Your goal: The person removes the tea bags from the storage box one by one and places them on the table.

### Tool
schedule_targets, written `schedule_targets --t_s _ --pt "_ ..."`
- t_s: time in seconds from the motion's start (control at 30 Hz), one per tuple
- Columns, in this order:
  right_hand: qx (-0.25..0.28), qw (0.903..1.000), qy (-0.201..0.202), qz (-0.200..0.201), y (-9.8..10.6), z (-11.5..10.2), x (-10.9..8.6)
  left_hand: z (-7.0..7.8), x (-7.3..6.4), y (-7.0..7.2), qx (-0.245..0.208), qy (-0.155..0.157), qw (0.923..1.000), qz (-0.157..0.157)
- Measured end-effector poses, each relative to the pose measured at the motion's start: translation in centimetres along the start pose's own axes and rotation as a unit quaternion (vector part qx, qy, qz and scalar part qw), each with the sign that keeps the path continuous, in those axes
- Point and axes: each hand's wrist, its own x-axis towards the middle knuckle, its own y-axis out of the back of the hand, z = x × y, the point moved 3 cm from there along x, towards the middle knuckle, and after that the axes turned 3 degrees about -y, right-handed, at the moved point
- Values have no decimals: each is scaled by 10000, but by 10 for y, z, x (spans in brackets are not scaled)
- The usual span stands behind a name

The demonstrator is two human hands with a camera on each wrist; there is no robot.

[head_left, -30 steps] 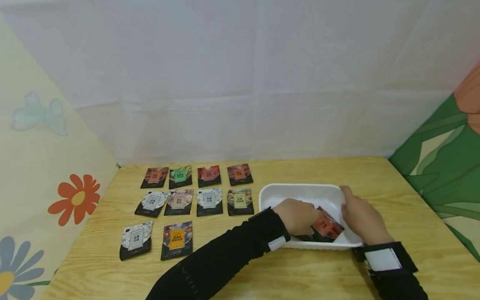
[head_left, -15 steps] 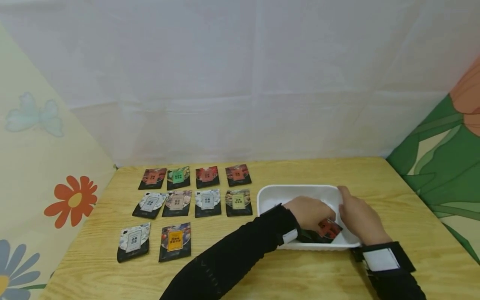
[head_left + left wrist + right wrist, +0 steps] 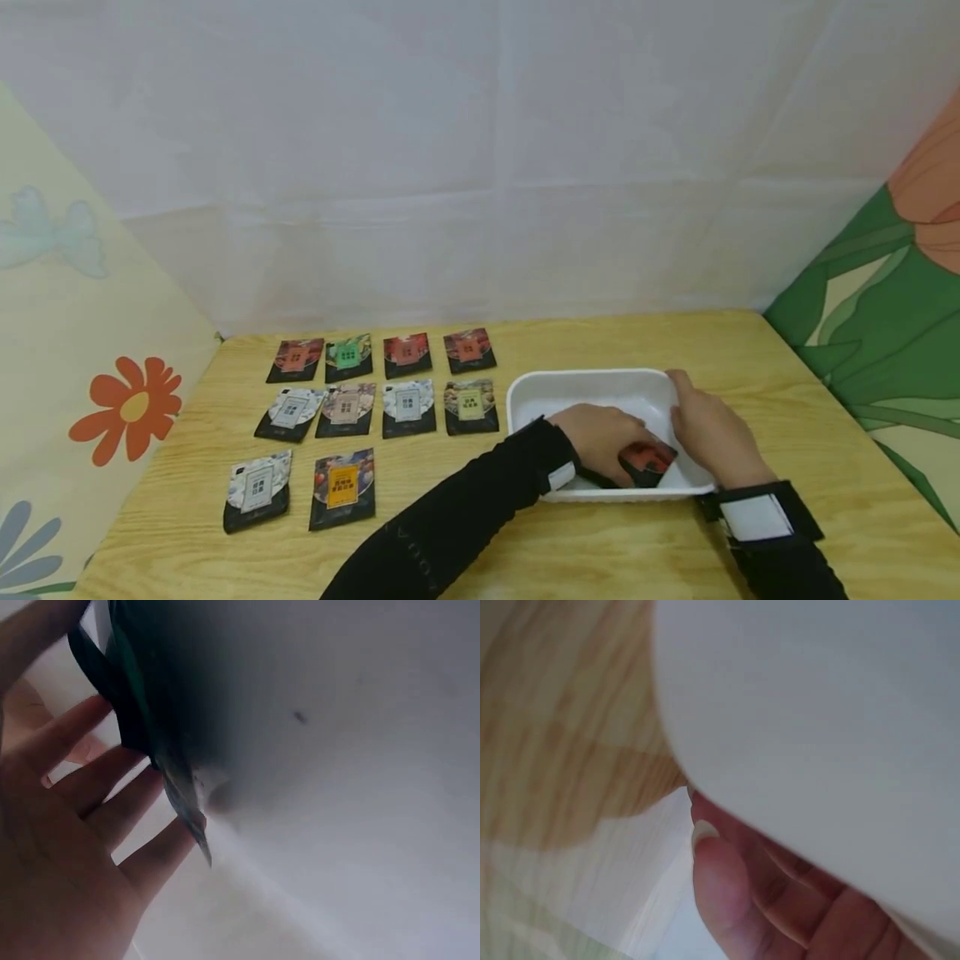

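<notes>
Inside the white plastic tray [image 3: 585, 382], my left hand [image 3: 603, 442] reaches down among black pouches. A pouch with a red picture [image 3: 649, 461] shows just right of its fingers; the rest of the pile is hidden under the hand. From the left wrist view, the left hand [image 3: 82, 802] grips a dark pouch with some green [image 3: 142, 697], its fingertips along the edge. My right hand [image 3: 716, 433] holds the tray's right end. In the right wrist view, thumb and fingers of the right hand [image 3: 780, 900] curl at the tray wall [image 3: 802, 735].
Left of the tray, several flat pouches lie in rows on the wooden table [image 3: 570, 550]. Red-labelled ones [image 3: 470, 350] and a green one [image 3: 348, 357] form the back row. An orange-labelled pouch [image 3: 342, 489] and a white one [image 3: 257, 490] lie in front. A white curtain [image 3: 360, 167] hangs behind.
My left hand shifted right over the pouches, then back left inside the tray. Less of the red pouch shows now than a second ago. My right hand keeps its hold on the tray.
</notes>
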Motion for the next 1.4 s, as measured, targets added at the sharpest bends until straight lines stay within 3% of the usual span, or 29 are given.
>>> schedule_targets --t_s 0.2,0.37,0.47,0.63,0.73,0.83,1.03,1.17,1.4 --pt "30 9999 72 75 -2 -2 -3 -1 -1 -3 99 161 9994 286" --pt "-38 10000 -8 84 1 -3 -1 0 0 2 667 193 9957 612" --pt "-27 9999 -146 -78 1 -4 0 1 -3 6 1149 144 9892 900" --pt "-36 9999 -126 -106 1 -7 0 6 -17 18 1790 137 9704 1617" --pt "-36 10000 -29 -75 0 -9 -1 10 -31 30 1777 159 9643 1958" --pt "-43 9999 -41 -148 1 -10 -1 14 -47 46 1514 276 9648 2130" --pt "-10 9991 -294 -305 0 -8 0 20 -77 69 1302 616 9689 2010" --pt "-81 9990 -335 -301 -2 -9 1 21 -107 68 1278 645 9681 2059" --pt "-90 9991 -308 -260 -2 -9 2 18 -170 46 998 705 9546 2716"
